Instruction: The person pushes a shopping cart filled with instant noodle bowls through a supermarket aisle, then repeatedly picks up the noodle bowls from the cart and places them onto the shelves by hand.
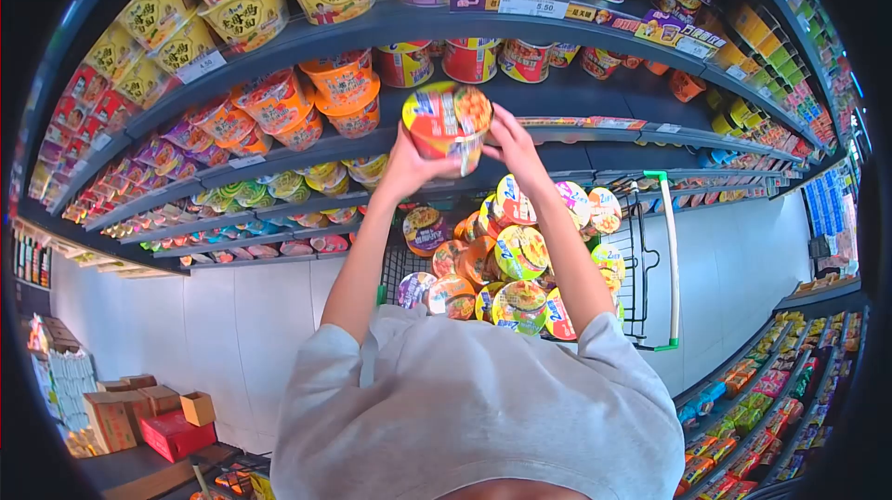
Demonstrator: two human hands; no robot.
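A noodle cup (448, 126) was held up, tilted, between the two hands, just in front of the shelving (595, 96). It was grasped from the left and below by the left hand (415, 165), while its right side was gripped by the curled fingers of the right hand (514, 142). The print on the cup was blurred, and the fingertips behind it could not be made out.

Below the hands, a shopping cart (671, 263) was heaped with cups (522, 252); part of the heap was covered by the right forearm, and its lower edge was cut off by the grey shirt (483, 388). Orange tubs (346, 96) were stacked to the left of the held cup, and red-and-yellow cups (469, 61) were ranged above it. Farther out, cardboard boxes (116, 418) and a rack of packets (767, 398) were seen, distorted toward the dark rim.
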